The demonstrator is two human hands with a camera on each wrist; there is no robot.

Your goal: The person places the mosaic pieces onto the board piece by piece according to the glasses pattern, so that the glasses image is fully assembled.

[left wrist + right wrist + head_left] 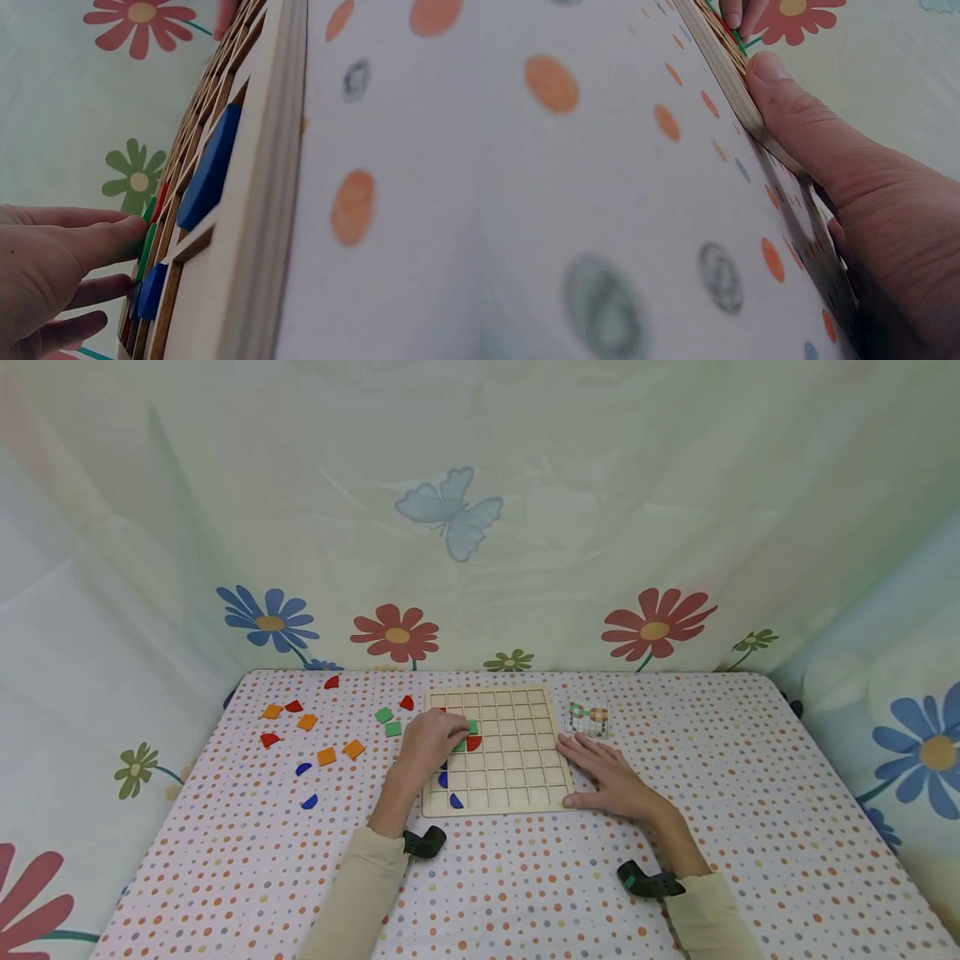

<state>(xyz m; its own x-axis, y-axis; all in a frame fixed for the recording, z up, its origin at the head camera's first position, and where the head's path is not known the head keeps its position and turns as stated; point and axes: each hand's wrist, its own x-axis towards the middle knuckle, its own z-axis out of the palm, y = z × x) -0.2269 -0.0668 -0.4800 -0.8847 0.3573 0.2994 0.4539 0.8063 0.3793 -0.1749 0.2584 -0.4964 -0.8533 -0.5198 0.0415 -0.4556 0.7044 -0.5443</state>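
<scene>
A wooden grid board [517,777] lies on the table with green, red and blue tiles in its left cells. My left hand [431,743] reaches over its left side, thumb and forefinger pinching a green square tile [147,251] low at the cells; the other fingers hang loosely. Beside it sit another green tile [472,727] and a red quarter-round tile [473,743]. Nearer the front-left corner, a blue half-round tile [456,801] lies in its cell. My right hand [607,777] rests along the board's right edge, thumb [802,112] on the rim, other fingers extended.
A pattern card [588,720] with a coloured grid lies right of the board. Loose orange tiles [326,757], red tiles [270,740], blue tiles [309,802] and green tiles [393,728] are scattered to the left. A floral cloth [525,568] hangs behind the table.
</scene>
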